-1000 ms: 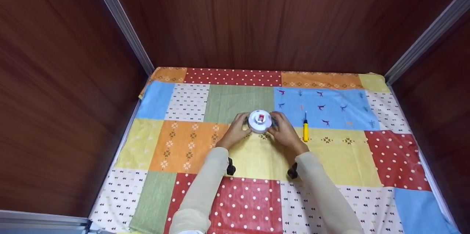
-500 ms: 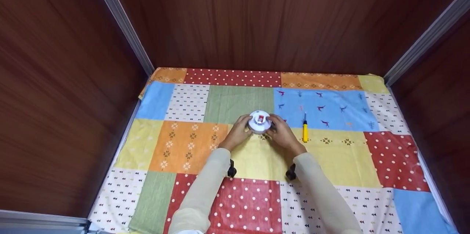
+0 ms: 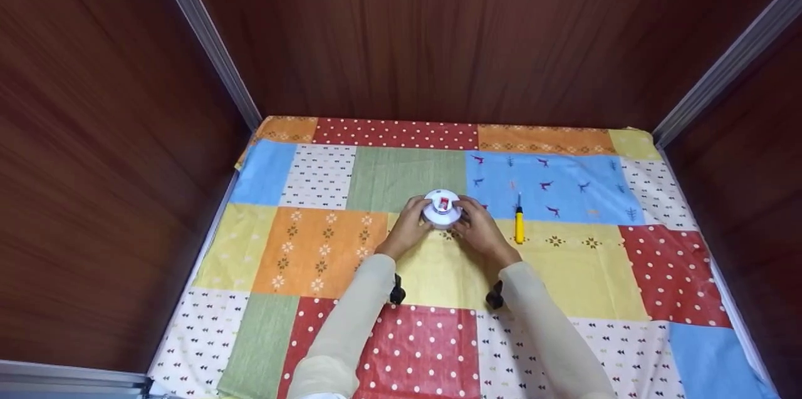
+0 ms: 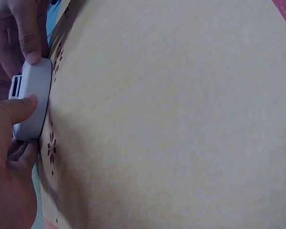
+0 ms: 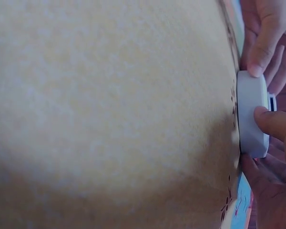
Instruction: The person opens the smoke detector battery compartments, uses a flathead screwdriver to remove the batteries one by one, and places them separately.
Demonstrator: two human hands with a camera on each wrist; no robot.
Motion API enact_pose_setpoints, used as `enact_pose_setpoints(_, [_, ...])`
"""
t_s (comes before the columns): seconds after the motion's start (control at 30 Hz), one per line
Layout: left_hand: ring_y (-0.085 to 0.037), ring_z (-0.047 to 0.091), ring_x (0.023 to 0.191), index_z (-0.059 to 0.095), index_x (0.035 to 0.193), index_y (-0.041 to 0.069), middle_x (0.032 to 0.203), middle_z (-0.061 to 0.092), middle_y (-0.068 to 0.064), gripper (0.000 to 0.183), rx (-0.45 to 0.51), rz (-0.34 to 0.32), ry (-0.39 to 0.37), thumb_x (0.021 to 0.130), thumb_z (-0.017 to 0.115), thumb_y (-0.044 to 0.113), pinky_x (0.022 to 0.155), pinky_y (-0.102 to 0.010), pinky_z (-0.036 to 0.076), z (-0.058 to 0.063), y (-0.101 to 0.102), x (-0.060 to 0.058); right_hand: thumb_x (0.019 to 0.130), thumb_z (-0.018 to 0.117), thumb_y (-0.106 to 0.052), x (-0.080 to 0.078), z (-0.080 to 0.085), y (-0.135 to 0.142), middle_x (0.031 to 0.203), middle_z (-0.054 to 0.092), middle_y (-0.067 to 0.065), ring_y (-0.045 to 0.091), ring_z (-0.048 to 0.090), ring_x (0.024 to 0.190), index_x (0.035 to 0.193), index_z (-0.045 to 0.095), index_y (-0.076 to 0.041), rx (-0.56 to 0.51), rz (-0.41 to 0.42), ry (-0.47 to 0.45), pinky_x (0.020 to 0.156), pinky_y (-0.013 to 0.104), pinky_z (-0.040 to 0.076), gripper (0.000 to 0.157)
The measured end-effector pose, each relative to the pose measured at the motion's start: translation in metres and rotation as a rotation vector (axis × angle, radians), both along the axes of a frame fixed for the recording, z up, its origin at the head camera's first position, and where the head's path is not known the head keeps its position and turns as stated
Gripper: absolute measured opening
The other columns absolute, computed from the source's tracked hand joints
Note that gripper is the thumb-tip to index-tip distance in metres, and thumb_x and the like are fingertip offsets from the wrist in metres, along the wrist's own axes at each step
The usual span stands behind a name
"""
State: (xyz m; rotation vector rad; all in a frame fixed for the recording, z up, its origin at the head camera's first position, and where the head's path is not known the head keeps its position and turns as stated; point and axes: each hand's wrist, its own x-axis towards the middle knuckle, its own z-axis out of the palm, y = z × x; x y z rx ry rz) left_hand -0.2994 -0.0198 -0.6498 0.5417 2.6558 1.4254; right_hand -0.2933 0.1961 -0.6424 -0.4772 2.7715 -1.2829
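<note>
A round white smoke detector point(image 3: 442, 217) with a raised, red-labelled centre sits flat on the patterned cloth, between both hands in the head view. My left hand point(image 3: 406, 231) grips its left side, the thumb on the near edge. From the other side my right hand point(image 3: 485, 230) holds it, fingers curled round the rim. The left wrist view has the detector point(image 4: 35, 100) side-on, slots showing on its raised part, a thumb pressed on its wall. In the right wrist view, fingers of both hands touch the detector point(image 5: 252, 114). Its far side is hidden.
A yellow-handled screwdriver point(image 3: 519, 227) lies to the right of the right hand, its tip pointing away. The patchwork cloth point(image 3: 332, 255) covers the table. Brown wood-look panels point(image 3: 426, 36) with metal edge strips stand at the back and both sides.
The right hand's fingers have drawn in closer over the detector's rim, and the left fingers have shifted slightly onto it. The detector stays in nearly the same place; the screwdriver lies as before.
</note>
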Motion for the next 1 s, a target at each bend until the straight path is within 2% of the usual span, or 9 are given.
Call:
enact_pose_setpoints(0.2, [-0.036, 0.048, 0.148, 0.053, 0.149, -0.007, 0.157, 0.045, -0.025, 0.051, 0.012, 0.003, 0.013, 0.101, 0.068, 0.0, 0.125, -0.042, 0.041, 0.001, 0.001, 0.001, 0.1, 0.072, -0.004, 0.001, 0.003, -0.001, 0.161, 0.044, 0.028, 0.044, 0.049, 0.147, 0.146, 0.056, 0.008, -0.002, -0.02, -0.011, 0.123, 0.051, 0.042, 0.05])
enact_pose_setpoints(0.53, [-0.037, 0.048, 0.148, 0.056, 0.145, -0.007, 0.155, 0.048, -0.025, 0.046, 0.044, -0.001, 0.023, 0.101, 0.067, 0.0, 0.126, -0.043, 0.04, 0.0, -0.001, 0.001, 0.102, 0.069, -0.004, 0.003, 0.003, -0.001, 0.162, 0.044, 0.029, 0.045, 0.05, 0.147, 0.148, 0.056, 0.008, 0.013, -0.005, 0.022, 0.121, 0.052, 0.044, 0.049])
enact_pose_setpoints(0.77, [-0.037, 0.042, 0.151, 0.055, 0.148, -0.001, 0.157, 0.047, -0.022, 0.046, 0.047, 0.036, -0.018, 0.106, 0.065, 0.013, 0.127, -0.046, 0.037, 0.006, -0.002, 0.001, 0.103, 0.068, -0.005, 0.006, 0.007, -0.003, 0.156, 0.051, 0.027, 0.043, 0.057, 0.139, 0.143, 0.06, 0.008, -0.009, -0.017, 0.094, 0.114, 0.053, 0.051, 0.043])
enact_pose_setpoints(1.0, [-0.036, 0.047, 0.141, 0.059, 0.145, 0.0, 0.148, 0.051, -0.022, 0.045, 0.072, 0.078, 0.012, 0.106, 0.067, 0.021, 0.121, -0.048, 0.043, 0.011, 0.001, 0.001, 0.096, 0.078, -0.004, 0.007, 0.011, -0.006, 0.148, 0.057, 0.024, 0.041, 0.064, 0.132, 0.139, 0.061, 0.004, -0.039, -0.069, 0.075, 0.107, 0.048, 0.057, 0.047])
